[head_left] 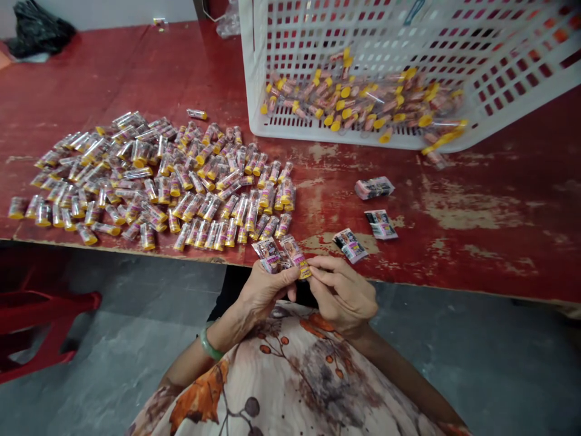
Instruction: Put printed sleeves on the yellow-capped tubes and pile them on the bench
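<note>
Fingers (327, 267) of L hand (265, 292) & R hand (344, 295) pinch 1 tube (296, 254) by worn red table (454, 254); grey floor (499, 363).

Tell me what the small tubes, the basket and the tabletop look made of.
Small tubes: likely clear glossy plastic, labels show through, yellow caps. Basket: white moulded plastic, lattice holes. Tabletop: probably red-painted wood, matte, paint worn to pale patches.

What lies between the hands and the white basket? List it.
Head view: three small printed label packs on the red table, apart from each other.
</note>
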The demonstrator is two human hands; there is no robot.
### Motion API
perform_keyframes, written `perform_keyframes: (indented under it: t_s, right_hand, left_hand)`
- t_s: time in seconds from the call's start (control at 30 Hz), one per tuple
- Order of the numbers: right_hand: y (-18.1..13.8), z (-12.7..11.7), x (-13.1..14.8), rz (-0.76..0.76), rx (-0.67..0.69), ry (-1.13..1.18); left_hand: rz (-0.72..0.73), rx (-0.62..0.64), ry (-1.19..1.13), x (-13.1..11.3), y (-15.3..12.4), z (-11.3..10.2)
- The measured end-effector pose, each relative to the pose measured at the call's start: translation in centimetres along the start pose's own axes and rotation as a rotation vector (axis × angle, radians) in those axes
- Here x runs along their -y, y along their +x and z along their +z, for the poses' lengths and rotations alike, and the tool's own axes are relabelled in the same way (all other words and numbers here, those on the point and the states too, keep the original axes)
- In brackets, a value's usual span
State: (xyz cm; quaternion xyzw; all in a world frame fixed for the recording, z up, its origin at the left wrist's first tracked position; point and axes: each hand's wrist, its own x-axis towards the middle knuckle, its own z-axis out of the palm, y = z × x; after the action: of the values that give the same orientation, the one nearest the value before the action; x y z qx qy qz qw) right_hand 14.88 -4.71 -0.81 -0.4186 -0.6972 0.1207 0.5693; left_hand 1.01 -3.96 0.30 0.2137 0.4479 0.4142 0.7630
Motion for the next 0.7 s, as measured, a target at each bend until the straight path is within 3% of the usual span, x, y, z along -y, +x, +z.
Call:
perform_keyframes:
  t_s: [0.23, 0.43, 0.53, 0.7]
  right_hand:
    - [-0.3, -0.2, -0.6, -0.048, 0.057, -0.006]
    - [1.9, -0.8, -1.7, 0.004, 0.524, 0.048]
    - [3.0, 0.1, -2.0, -0.033, 0.668, 0.098]
    - [3.4, 2.3, -1.5, -0.033, 0.596, 0.115]
  left_hand:
    - [0.000, 0.028, -0.015, 0.2, 0.2, -0.9]
    - [-0.064, 0.126, 0.062, -0.1, -0.1, -3.6]
    - [-0.079, 0.135, 0.055, -0.6, -0.6, -4.7]
    - [-0.040, 0.067, 0.026, -1.6, -1.0, -5.5]
